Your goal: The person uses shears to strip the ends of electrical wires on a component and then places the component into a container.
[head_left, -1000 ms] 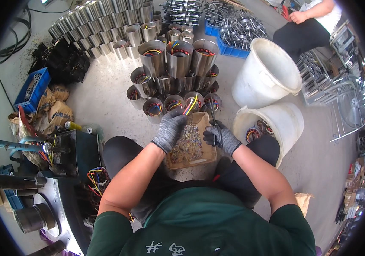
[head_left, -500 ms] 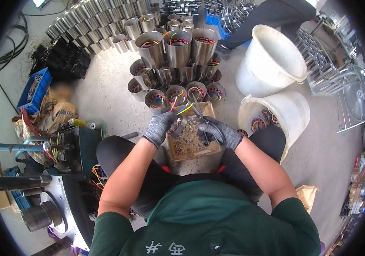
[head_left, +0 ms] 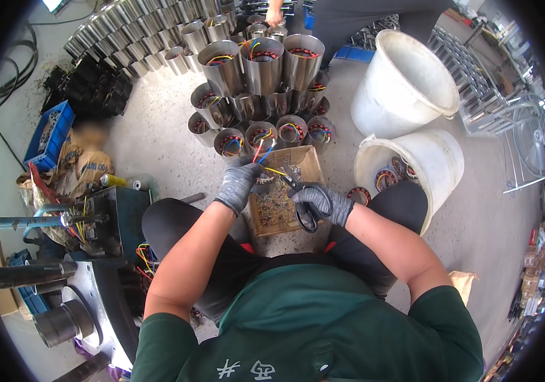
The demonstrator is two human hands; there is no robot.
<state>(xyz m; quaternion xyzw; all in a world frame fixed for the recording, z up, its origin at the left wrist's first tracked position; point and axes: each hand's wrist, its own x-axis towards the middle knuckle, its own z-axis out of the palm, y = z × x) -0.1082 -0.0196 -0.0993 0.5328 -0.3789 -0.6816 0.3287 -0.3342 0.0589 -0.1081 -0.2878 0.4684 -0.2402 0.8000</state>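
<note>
My left hand (head_left: 239, 184), in a grey glove, grips a motor stator (head_left: 262, 186) mostly hidden behind the fingers. Red and blue wires (head_left: 265, 151) rise from it, and a yellow wire (head_left: 276, 171) points to the right. In my gloved right hand (head_left: 326, 202) are black-handled scissors (head_left: 307, 219), fingers wrapped round the handles. Their blades meet the yellow wire's end; whether they are fully closed is too small to tell. Below both hands lies a shallow cardboard box (head_left: 311, 164) scattered with small wire clippings.
Ahead stand stacked metal cylinders (head_left: 223, 71) with wired stators inside. At right, a white bucket (head_left: 441, 169) lies tipped with stators in it, near an upright bucket (head_left: 377, 95). A machine (head_left: 84, 305) stands left. Another person's hand (head_left: 275, 16) reaches among far cylinders.
The scissors have swung down from pointing upward to the yellow wire, which now stands apart from the red and blue ones. The other person has shifted, and a hand has come into view.
</note>
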